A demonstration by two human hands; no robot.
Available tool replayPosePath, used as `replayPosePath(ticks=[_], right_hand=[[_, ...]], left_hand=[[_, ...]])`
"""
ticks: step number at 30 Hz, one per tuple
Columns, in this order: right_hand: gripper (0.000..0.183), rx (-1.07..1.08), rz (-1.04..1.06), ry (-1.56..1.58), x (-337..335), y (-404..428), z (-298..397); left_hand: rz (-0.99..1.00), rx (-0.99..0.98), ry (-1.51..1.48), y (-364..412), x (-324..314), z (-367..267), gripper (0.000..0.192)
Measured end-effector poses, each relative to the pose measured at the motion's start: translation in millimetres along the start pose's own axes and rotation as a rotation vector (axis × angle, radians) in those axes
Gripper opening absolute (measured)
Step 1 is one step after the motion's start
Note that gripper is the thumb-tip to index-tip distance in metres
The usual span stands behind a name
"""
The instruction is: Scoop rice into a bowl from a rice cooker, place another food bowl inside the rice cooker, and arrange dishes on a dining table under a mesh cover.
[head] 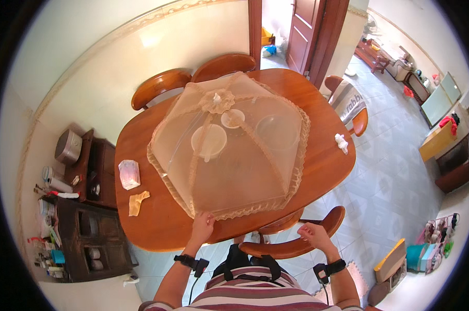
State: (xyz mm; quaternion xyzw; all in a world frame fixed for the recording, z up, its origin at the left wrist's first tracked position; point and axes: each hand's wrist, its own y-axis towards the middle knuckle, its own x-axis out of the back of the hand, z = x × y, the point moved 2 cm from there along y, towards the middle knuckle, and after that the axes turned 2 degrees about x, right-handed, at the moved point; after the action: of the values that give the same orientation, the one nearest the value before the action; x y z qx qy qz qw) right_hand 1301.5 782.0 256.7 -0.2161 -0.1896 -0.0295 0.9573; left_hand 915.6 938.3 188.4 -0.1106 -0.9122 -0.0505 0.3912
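A peach mesh food cover [238,175] with a lace hem stands spread like a tent over the wooden dining table [327,163]. My left hand [203,227] is at the cover's near left corner, fingers pinched on the lace hem. Through the mesh I see a bowl [215,137] with a spoon [207,154], a smaller bowl [233,118] and a round, clear-looking dish [277,132]. My right hand [315,236] hovers above the backrest of a wooden chair [281,249], loosely curled, with nothing visible in it.
On the table's left lie a tissue pack [129,174] and a yellow-orange cloth [138,203]. A crumpled white tissue [341,143] sits near the right edge. Wooden chairs [160,83] stand at the far side. A dark wooden cabinet [92,237] is to the left.
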Motion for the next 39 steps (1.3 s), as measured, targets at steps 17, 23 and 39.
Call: replayPosePath(ticks=[17,23,39], right_hand=[[0.027,0.432,-0.197,-0.771,-14.7,-31.1,-68.3],[0.041,0.380,-0.332,-0.754,-3.6,-79.7,-79.1],[0.028,-0.362,-0.763,0.203,-146.4,-339.4,-346.7]], left_hand=[[-0.260,0.291,-0.047,-87.2,-2.0,109.4,0.015],[-0.486,0.357,0.176,-74.4,55.1,128.7,0.020],[-0.327,0.212,0.403,64.0,175.8,219.1,0.015]])
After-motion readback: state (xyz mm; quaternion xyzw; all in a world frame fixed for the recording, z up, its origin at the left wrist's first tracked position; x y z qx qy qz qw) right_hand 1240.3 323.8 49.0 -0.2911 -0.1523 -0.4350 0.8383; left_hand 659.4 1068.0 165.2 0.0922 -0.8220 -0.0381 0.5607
